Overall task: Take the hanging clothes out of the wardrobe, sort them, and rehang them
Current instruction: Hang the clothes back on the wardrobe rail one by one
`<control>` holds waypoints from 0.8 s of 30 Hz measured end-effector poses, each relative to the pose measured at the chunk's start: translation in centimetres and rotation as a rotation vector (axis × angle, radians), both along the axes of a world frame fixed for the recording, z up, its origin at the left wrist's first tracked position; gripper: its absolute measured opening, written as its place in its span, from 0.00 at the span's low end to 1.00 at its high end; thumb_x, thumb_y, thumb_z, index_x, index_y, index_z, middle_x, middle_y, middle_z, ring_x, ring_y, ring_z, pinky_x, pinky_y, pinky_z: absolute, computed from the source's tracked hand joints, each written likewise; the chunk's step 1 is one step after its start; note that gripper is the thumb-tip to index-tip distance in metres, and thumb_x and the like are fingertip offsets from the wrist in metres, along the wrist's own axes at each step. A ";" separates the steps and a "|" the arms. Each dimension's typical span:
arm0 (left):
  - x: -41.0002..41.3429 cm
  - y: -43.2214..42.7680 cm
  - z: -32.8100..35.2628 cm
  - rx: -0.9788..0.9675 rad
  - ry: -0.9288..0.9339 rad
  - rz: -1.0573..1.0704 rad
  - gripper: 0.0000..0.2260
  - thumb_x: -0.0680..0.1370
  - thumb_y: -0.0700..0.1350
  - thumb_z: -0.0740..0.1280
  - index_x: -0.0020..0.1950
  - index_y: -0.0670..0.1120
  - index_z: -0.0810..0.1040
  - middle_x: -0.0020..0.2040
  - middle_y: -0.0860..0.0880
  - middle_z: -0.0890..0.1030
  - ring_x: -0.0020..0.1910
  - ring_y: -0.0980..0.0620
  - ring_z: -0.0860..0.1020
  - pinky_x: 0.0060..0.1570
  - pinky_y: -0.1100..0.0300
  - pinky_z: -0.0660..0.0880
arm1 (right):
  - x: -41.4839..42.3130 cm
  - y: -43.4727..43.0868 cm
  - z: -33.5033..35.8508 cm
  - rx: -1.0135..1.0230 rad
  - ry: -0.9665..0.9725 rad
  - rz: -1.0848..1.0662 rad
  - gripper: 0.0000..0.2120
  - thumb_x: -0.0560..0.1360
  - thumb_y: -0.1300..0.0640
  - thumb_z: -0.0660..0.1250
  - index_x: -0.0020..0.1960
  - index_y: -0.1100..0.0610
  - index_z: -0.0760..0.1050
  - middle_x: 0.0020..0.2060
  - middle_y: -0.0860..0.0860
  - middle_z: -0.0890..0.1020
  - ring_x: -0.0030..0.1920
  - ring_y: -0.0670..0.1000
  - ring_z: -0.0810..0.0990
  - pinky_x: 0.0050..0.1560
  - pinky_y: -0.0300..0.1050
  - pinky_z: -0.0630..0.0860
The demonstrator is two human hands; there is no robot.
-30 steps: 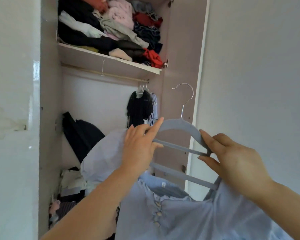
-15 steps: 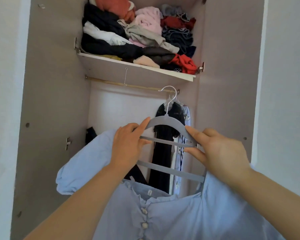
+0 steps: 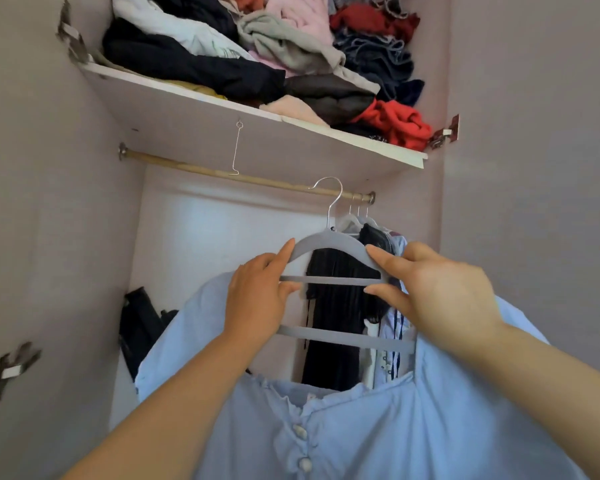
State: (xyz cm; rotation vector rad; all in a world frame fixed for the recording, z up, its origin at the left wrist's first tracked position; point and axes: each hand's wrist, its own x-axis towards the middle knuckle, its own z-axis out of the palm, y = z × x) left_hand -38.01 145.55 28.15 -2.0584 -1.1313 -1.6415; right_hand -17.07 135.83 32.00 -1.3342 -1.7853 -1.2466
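Head view: left hand [image 3: 257,299] and right hand [image 3: 437,299] each pinch the grey hanger [image 3: 326,241] carrying the blue shirt [image 3: 395,427], its hook [image 3: 334,207] at the rail [image 3: 194,168], near its right end. Keeping it level, the person should seat the hook beside the dark clothes [image 3: 336,306] before releasing.

The blue blouse [image 3: 430,427] runs off the bottom edge, hiding the lower part of the hanger [image 3: 326,239] and the hem of the black garment [image 3: 336,306] behind. The clothes pile [image 3: 257,46] on the shelf [image 3: 205,133] is cut off at the top.
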 end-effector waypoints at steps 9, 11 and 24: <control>4.3 15.4 1.3 -0.110 0.015 0.056 0.27 0.81 0.49 0.58 0.77 0.55 0.49 0.77 0.48 0.52 0.75 0.50 0.50 0.73 0.54 0.53 | 3.1 15.3 3.1 -0.009 -0.037 -0.156 0.25 0.76 0.35 0.51 0.72 0.37 0.57 0.52 0.45 0.72 0.47 0.51 0.78 0.28 0.40 0.57; 5.5 18.6 1.8 -0.136 0.027 0.054 0.27 0.81 0.50 0.58 0.77 0.55 0.48 0.77 0.49 0.50 0.76 0.51 0.49 0.73 0.56 0.51 | 4.1 19.1 4.5 -0.037 -0.018 -0.181 0.24 0.77 0.35 0.51 0.72 0.38 0.57 0.52 0.45 0.72 0.48 0.51 0.78 0.28 0.40 0.58; 9.9 34.0 0.6 -0.215 0.171 0.076 0.29 0.81 0.56 0.55 0.76 0.56 0.44 0.77 0.51 0.45 0.76 0.53 0.46 0.71 0.60 0.49 | 6.8 37.2 12.0 -0.014 0.033 -0.298 0.13 0.78 0.42 0.57 0.55 0.49 0.70 0.53 0.51 0.74 0.49 0.56 0.78 0.35 0.43 0.66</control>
